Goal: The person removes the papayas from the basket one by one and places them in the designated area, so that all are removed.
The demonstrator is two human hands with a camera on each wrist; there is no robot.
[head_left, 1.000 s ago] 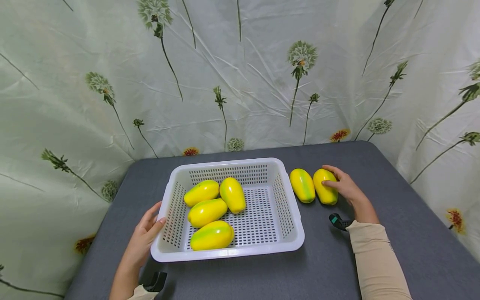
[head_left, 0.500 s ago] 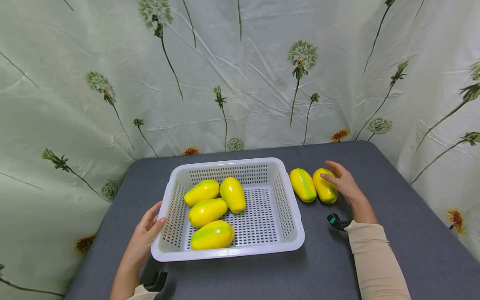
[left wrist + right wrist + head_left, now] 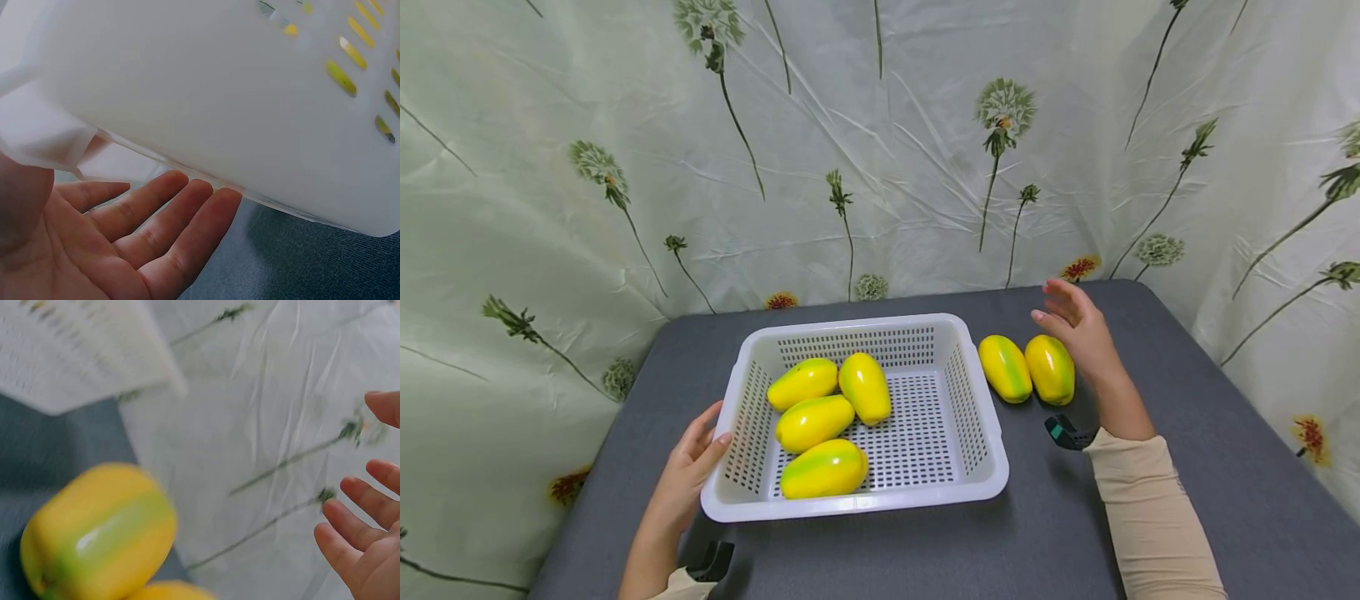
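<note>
A white plastic basket [image 3: 917, 502] with slotted walls holds several yellow papayas [image 3: 865, 389], some streaked with green. My left hand [image 3: 688, 467] holds the basket's left side, thumb over the rim. In the left wrist view its fingers [image 3: 209, 219] reach along the underside of the basket edge. Two more papayas lie side by side on the table just right of the basket: a green-striped papaya [image 3: 1004, 369] and a yellow papaya [image 3: 1050, 370]. Raised behind and right of the yellow one, my right hand [image 3: 1082, 333] is empty, its fingers apart in the right wrist view.
The table has a dark grey cover [image 3: 925, 554]. A pale curtain [image 3: 917, 167] printed with dandelions hangs behind it and at both sides. Dark wrist devices show at both wrists, the right one [image 3: 1067, 433] in front of the loose papayas.
My right hand has let go of the right-hand loose papaya and lifted up and away toward the back. The left hand, the basket and the papayas in it have stayed put.
</note>
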